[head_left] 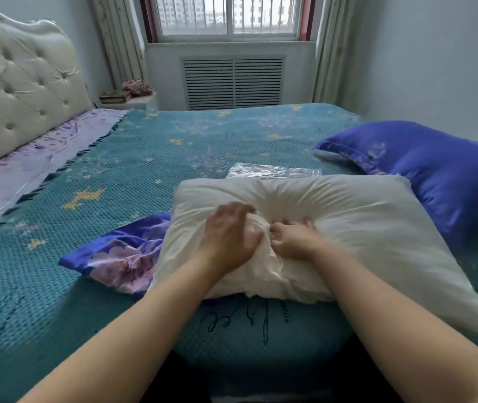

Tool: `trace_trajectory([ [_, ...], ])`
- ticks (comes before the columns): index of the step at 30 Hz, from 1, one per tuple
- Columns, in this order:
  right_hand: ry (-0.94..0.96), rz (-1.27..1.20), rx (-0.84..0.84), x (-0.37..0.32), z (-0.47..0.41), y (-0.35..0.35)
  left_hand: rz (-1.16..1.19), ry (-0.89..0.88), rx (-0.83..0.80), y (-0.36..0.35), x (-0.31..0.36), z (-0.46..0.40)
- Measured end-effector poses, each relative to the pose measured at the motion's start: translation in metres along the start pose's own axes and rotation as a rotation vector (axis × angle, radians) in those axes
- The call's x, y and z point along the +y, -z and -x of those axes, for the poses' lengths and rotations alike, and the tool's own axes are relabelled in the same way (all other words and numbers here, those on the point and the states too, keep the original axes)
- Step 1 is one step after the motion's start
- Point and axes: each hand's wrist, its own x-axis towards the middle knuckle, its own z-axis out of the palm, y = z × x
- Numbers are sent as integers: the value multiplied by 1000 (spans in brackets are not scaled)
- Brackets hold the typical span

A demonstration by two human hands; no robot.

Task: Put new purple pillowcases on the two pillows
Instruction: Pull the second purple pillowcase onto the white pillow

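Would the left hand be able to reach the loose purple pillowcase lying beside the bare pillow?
Probably yes: the purple pillowcase lies just left of the left hand, with nothing between them.

pillowcase (115, 254): right part hidden under pillow (333, 216)
covered pillow (435, 175): cut off at right edge
left hand (230, 234): motion-blurred

**Teal bed, white pillow, purple-blue cases**

The bedspread (133, 158) is teal with a waffle-like weave, scattered yellow motifs and dark script near the front edge. The bare pillow (348, 216) is plain white. The loose pillowcase (121, 251) beside it is deep purple-blue with pale lilac-pink flowers. The covered pillow (435, 175) is the same glossy purple-blue with faint pale blooms. The sheet (28, 170) by the cream tufted headboard (19, 91) is pale lavender with purple floral print. The plastic bag (272, 171) is clear.
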Motion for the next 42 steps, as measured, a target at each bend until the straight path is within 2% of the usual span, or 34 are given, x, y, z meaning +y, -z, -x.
trace_trajectory([
  [3,2,-3,12,-1,-10,4,-391,-166,-413,-19,5,27],
  [4,4,-12,14,-1,-10,5,-473,-198,-473,-29,0,35],
  [5,8,-20,16,0,-9,5,-534,-232,-463,-38,-6,40],
  [7,15,-31,11,0,-6,7,-615,-327,-236,-51,-16,43],
  [9,26,-7,-17,-3,-1,9,-602,-322,-130,-42,-17,33],
  [12,75,43,-63,-7,4,10,-544,-248,-142,-19,-20,-5],
  [15,74,-6,-75,-12,9,17,-586,-116,-324,-6,-17,-41],
  [18,46,-42,-93,-12,12,25,-581,-119,-499,-11,-28,-65],
  [21,72,-15,-129,-13,18,28,-336,56,-740,-16,-41,-78],
  [22,74,9,-143,-15,18,29,-274,113,-759,-19,-44,-80],
  [26,104,205,-129,-30,13,34,-236,119,-554,-27,-53,-77],
  [30,243,400,41,-51,-11,25,-192,158,-559,-23,-53,-64],
  [33,272,306,64,-54,-38,24,-213,164,-486,-25,-49,-51],
  [35,196,206,-32,-45,-52,22,-262,212,-409,-27,-42,-42],
  [38,117,199,-150,-37,-55,20,-310,258,-441,-29,-34,-43],
  [42,112,233,-119,-35,-45,21,-455,212,-543,-29,-25,-61],
])
